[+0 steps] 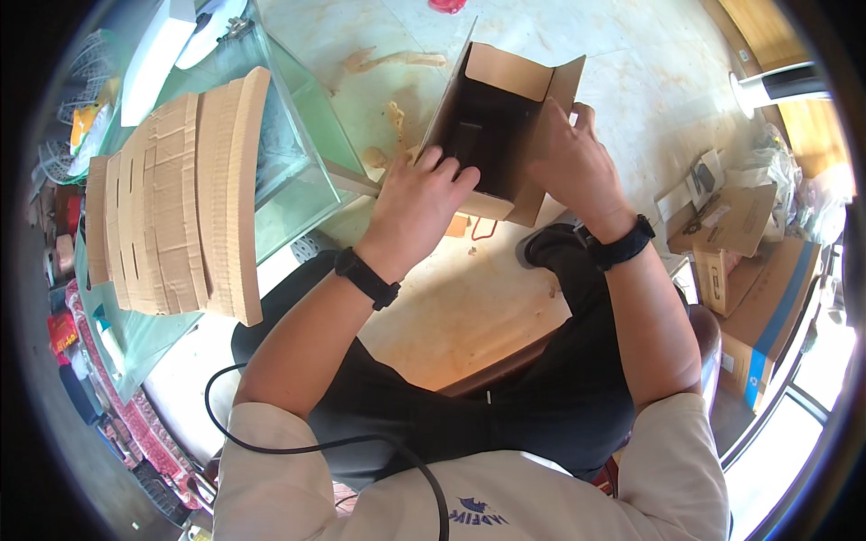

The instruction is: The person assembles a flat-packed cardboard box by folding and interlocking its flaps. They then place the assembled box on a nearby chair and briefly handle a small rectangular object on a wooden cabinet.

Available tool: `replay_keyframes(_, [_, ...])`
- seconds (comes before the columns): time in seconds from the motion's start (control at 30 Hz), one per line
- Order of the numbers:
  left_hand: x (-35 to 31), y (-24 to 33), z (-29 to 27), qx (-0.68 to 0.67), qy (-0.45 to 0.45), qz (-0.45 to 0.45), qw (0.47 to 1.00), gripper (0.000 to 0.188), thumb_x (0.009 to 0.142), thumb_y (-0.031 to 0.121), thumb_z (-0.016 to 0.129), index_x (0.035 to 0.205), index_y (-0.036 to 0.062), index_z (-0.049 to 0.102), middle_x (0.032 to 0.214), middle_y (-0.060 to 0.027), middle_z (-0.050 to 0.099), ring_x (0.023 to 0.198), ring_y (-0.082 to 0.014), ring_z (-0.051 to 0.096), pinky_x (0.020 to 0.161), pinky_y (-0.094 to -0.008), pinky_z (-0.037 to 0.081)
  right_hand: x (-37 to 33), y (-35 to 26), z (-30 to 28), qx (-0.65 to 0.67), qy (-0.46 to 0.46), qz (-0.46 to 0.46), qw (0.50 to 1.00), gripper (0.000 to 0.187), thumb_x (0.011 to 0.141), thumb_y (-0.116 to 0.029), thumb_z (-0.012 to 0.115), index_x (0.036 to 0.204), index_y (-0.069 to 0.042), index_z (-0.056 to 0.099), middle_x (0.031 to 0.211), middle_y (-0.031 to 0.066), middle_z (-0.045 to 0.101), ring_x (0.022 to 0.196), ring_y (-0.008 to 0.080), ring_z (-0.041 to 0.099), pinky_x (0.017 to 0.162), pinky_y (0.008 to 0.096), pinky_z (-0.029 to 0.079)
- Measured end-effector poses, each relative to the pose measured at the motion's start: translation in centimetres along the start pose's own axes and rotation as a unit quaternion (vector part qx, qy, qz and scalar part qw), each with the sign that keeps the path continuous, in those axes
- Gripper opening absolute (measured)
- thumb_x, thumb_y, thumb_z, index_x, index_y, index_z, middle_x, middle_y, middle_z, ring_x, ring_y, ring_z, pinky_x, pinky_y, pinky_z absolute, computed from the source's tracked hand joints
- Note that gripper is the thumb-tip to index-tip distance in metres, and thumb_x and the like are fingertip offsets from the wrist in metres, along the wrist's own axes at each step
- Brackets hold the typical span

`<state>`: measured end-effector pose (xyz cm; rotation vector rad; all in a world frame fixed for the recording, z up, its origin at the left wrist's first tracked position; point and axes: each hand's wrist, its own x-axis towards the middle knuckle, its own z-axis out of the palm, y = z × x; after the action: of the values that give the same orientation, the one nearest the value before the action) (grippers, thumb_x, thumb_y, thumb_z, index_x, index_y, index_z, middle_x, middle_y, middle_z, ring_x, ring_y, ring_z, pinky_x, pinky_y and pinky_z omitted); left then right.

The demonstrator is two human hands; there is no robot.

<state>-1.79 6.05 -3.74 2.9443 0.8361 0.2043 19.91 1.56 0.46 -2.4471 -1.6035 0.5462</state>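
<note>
I hold a small brown cardboard box (505, 99) with a dark inside, open toward me, above the pale floor. My left hand (417, 203) grips its left lower edge, fingers curled onto the box wall. My right hand (573, 158) clasps the right side, thumb by the raised flap. Both wrists wear black bands. The box's far side is hidden from me.
A stack of flat cardboard blanks (176, 194) lies on a glass table (298, 153) at my left. Brown boxes (749, 252) pile up at the right. A black cable (298, 442) crosses my lap. My dark shoe (546, 243) rests on the floor.
</note>
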Motion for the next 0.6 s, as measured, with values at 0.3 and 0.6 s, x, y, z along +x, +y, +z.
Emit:
replay_keyframes(0.3, [-0.1, -0.5, -0.7, 0.0, -0.002, 0.045, 0.999, 0.008, 0.078, 0.008, 0.063, 0.086, 0.0101, 0.061, 0.072, -0.0038, 0.058, 0.085, -0.0224, 0.063, 0.083, -0.0377, 0.05, 1.2, 2.9, 0.2, -0.156, 0.108, -0.07, 0.979, 0.077, 0.073, -0.017, 0.081, 0.143, -0.008, 0.049, 0.151, 0.018, 0.044, 0.143, 0.0403, 0.037, 0.112, 0.0473, 0.042])
replay_keyframes(0.6, [-1.1, 2.0, -2.8, -0.009, 0.036, 0.136, 0.99, 0.007, 0.073, 0.01, 0.065, 0.072, 0.0123, 0.059, 0.068, -0.0004, 0.056, 0.074, -0.0165, 0.057, 0.087, -0.0314, 0.05, 1.6, 3.2, -1.8, -0.18, 0.027, 0.017, 0.983, 0.061, 0.075, -0.022, 0.082, 0.128, -0.005, 0.056, 0.121, 0.0151, 0.065, 0.119, 0.0402, 0.06, 0.097, 0.0514, 0.051])
